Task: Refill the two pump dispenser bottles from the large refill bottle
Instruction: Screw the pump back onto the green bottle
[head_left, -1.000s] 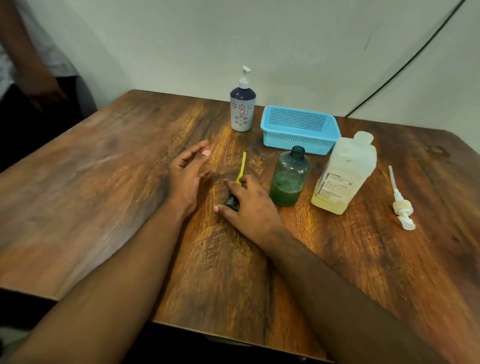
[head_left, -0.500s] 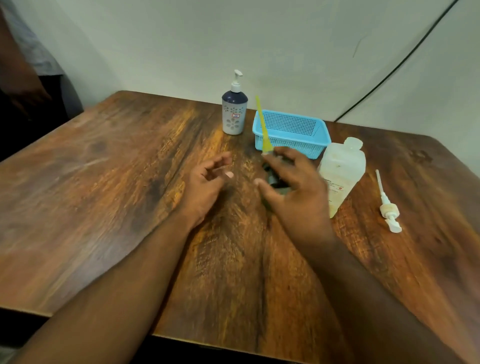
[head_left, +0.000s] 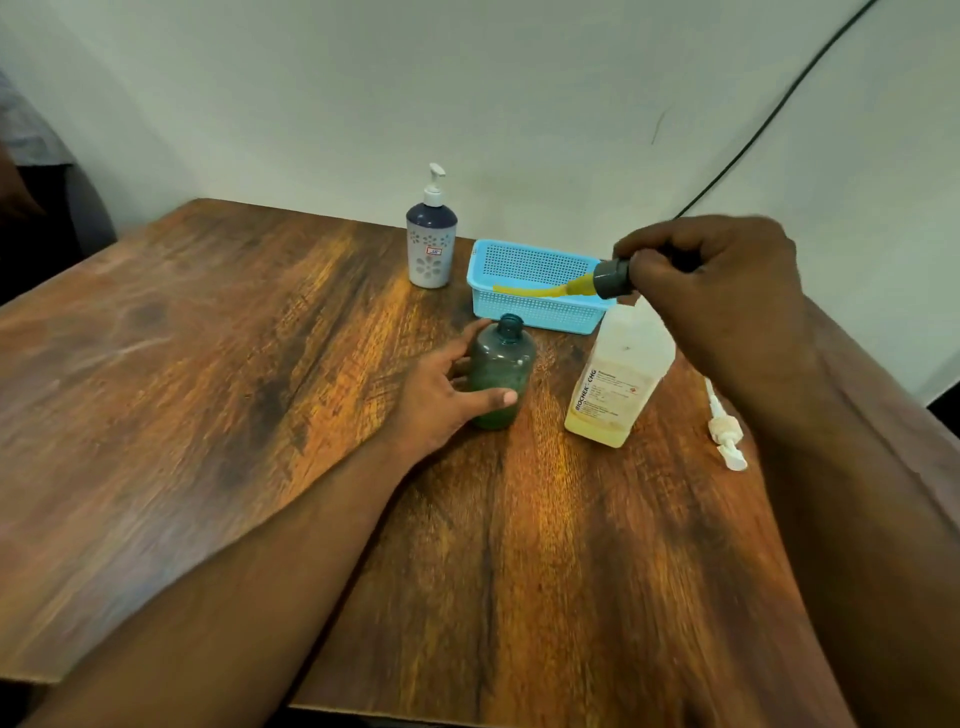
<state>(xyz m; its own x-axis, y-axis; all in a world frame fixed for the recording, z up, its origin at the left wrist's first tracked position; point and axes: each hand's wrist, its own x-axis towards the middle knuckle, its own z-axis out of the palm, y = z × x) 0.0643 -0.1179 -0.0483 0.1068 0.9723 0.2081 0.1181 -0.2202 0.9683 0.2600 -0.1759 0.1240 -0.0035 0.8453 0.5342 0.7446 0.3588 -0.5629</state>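
A small dark-green bottle stands uncapped on the wooden table, a little green liquid at its bottom. My left hand wraps around its left side. My right hand is raised above the large translucent refill bottle and grips a dark pump head whose yellow tube points left over the basket. The refill bottle holds yellowish liquid low down, and my hand hides its top. A white and navy pump dispenser bottle stands at the back with its pump on.
A light-blue mesh basket sits at the back by the wall. A white pump head with its tube lies on the table to the right of the refill bottle. A person stands at the far left edge. A black cable runs up the wall.
My right hand lifted the pump head with the yellow tube off the table and carried it up and to the right. My left hand moved right and took hold of the green bottle.
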